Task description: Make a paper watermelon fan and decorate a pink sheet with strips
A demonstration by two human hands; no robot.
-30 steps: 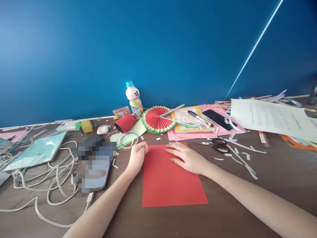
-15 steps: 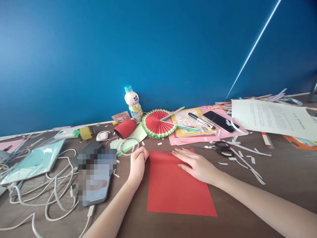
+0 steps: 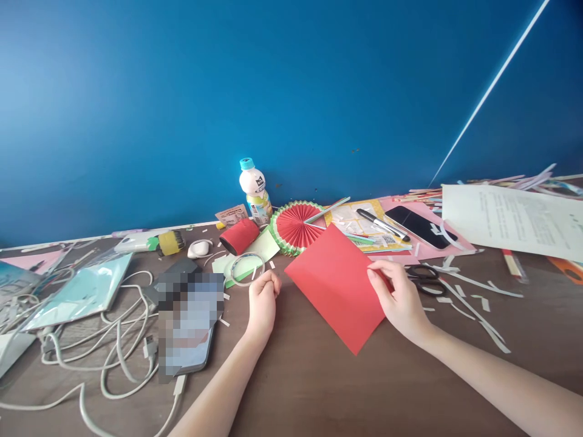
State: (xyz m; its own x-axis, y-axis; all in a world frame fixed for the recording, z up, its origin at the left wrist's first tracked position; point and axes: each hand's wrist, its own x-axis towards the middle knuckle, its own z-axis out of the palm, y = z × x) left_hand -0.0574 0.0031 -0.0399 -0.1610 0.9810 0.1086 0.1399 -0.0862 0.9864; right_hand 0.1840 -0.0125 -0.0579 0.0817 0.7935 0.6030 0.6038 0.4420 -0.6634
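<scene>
A square of red paper (image 3: 336, 288) is lifted off the table and turned so that one corner points toward me. My right hand (image 3: 403, 297) pinches its right edge between thumb and fingers. To the paper's left, my left hand (image 3: 264, 301) is closed in a fist near the table; what it holds, if anything, is hidden. Just beyond that fist lies a roll of clear tape (image 3: 247, 283) on a light green paper piece (image 3: 268, 244). Behind the red sheet stands a pleated red, white and green paper fan (image 3: 296, 226), partly covered by the sheet.
Black-handled scissors (image 3: 424, 274) lie right of the red paper, among white paper strips (image 3: 483, 315). A marker (image 3: 383, 225) and a dark phone (image 3: 416, 226) lie behind. To the left are another phone (image 3: 194, 328), white cables (image 3: 118, 358) and a bottle (image 3: 255, 191).
The red paper, flat under my right hand before, is now raised and rotated in that hand's pinch. My left fist has come away from the paper's edge. The view has shifted slightly left.
</scene>
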